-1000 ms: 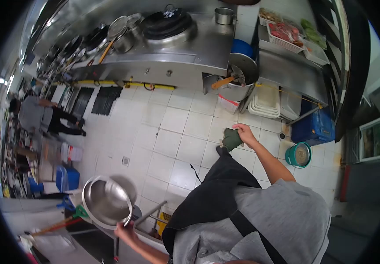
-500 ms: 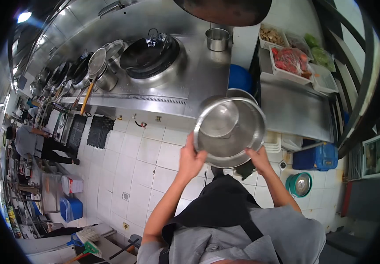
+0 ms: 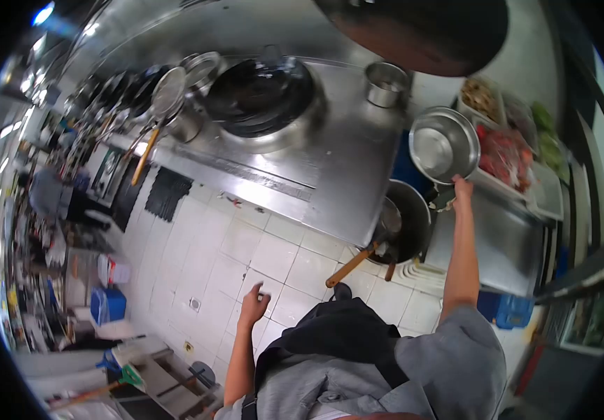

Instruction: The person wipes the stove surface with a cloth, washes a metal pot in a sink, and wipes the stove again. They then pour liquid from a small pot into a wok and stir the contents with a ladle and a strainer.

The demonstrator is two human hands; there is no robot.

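Observation:
My right hand (image 3: 461, 187) is stretched out to the right and grips the near rim of a round metal bowl (image 3: 442, 145), which is tilted so that its inside shows. The bowl is beside the white trays of food, above the blue container. My left hand (image 3: 254, 304) hangs over the tiled floor at the left of my body. It touches nothing, and its fingers are partly spread. Below the bowl stands a large metal pot (image 3: 419, 224) with wooden-handled tools (image 3: 349, 269) in it.
A steel stove counter (image 3: 344, 164) bears a black wok (image 3: 260, 98), a small metal pot (image 3: 384, 85) and strainers (image 3: 169, 92). Trays of red food (image 3: 505, 161) stand right of a steel table (image 3: 491, 245). A dark pan hangs overhead. Another person (image 3: 48, 194) stands far left.
My left hand has let go of the bowl and moved left and down. My right hand has carried the bowl up and to the right, uncovering the large pot. The view has shifted.

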